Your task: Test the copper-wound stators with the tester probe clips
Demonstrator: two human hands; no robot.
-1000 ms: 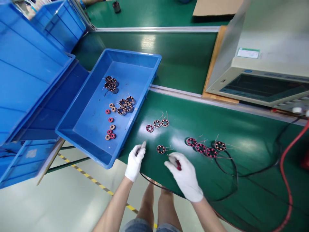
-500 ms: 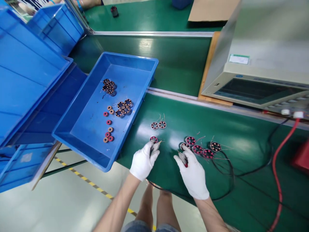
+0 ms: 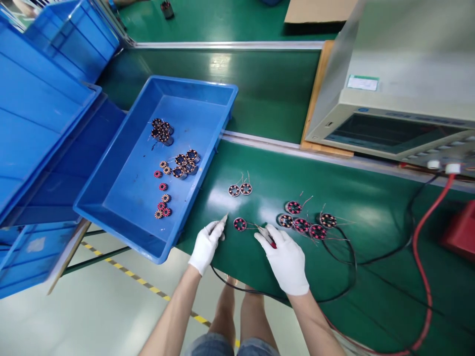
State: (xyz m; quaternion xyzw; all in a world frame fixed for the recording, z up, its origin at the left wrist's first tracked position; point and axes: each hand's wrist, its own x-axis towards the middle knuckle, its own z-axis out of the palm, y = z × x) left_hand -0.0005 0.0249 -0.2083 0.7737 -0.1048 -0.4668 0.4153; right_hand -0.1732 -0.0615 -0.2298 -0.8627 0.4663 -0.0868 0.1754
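Note:
In the head view, my left hand (image 3: 206,244), white-gloved, is closed round an alligator clip (image 3: 224,218) with a pale pointed tip, left of a small wound motor stator (image 3: 239,224). The clip is apart from that stator. My gloved right hand (image 3: 286,257) grips a red-handled alligator clip (image 3: 265,233), its jaws at the thin wire leads (image 3: 252,226) of the same stator. Whether the jaws bite the wires, I cannot tell. Two more stators (image 3: 240,190) lie touching just beyond. A cluster of several stators (image 3: 301,225) with red and copper windings lies right of my right hand.
A blue tray (image 3: 122,163) on the left holds several stators and small wound cores. At the right stands a grey bench instrument (image 3: 393,133) with a red cable (image 3: 419,257). A black cable (image 3: 351,287) loops over the green table (image 3: 374,217). Blue crates (image 3: 40,109) stack far left.
My left hand has moved left, off the stator. My right hand has come left from the cluster to that stator's leads. The stator sits slightly nearer me.

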